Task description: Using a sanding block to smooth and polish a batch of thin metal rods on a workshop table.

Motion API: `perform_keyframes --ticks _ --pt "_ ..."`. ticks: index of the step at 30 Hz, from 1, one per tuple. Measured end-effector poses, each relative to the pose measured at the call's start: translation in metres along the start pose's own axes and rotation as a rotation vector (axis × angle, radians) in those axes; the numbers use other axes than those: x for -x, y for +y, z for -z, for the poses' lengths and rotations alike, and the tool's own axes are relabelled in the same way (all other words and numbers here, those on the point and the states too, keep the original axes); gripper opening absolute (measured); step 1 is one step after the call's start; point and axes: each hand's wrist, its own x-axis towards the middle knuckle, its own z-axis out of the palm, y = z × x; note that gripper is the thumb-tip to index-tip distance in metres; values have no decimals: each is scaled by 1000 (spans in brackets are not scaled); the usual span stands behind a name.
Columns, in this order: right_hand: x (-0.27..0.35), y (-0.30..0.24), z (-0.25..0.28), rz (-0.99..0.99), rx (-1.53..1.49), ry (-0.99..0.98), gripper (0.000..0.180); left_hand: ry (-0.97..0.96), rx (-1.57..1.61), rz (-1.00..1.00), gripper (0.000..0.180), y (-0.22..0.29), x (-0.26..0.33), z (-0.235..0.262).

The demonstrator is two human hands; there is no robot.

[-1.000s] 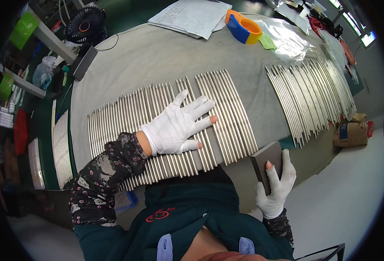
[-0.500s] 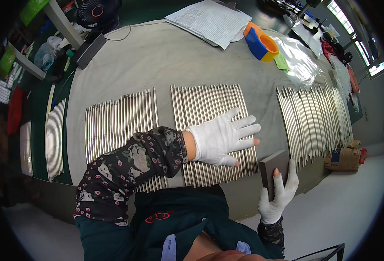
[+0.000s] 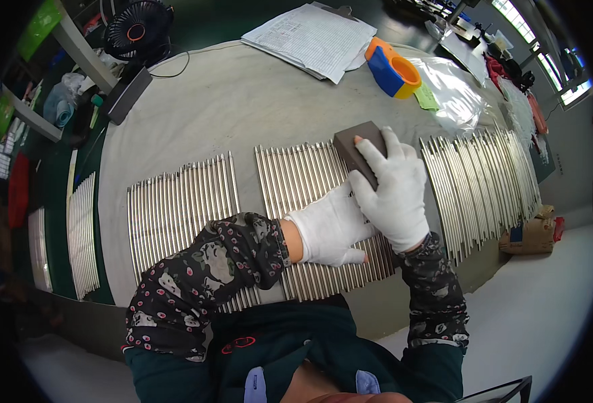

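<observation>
- At the far left edge of the grey-covered bench (image 3: 242, 107), a separate row of thin silver metal rods (image 3: 81, 235) lies apart from the work, as it did half a second ago.
- Next comes the left batch of shiny metal rods (image 3: 182, 215), laid side by side; nothing touches it now, and its gap to the middle batch is unchanged.
- The left hand (image 3: 326, 228), in a white glove, lies flat with spread fingers on the middle batch of metal rods (image 3: 296, 181), pressing them down. It has barely shifted since a moment ago.
- The big change: the right hand (image 3: 394, 191), also white-gloved, has swung up from the bench's near edge and crossed over the left. It grips a dark grey rectangular abrasive block (image 3: 357, 144), now set on the far ends of the middle rods.
- This suggests rubbing of that batch is about to begin, with the left hand steadying it.
- The right batch of metal rods (image 3: 484, 181) sits untouched just beyond.
</observation>
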Motion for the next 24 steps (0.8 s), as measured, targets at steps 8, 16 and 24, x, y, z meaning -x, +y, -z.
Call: perform_keyframes --ticks 8,16,24 --pt "-12 29 2 -154 184 1 40 434 -80 -112 63 -5 -2 -26" --pt "-24 31 -2 -248 337 -174 41 435 -61 -119 64 -5 -4 -27" --pt "-22 34 -2 -191 348 -88 39 500 -101 -124 62 -4 -3 -27"
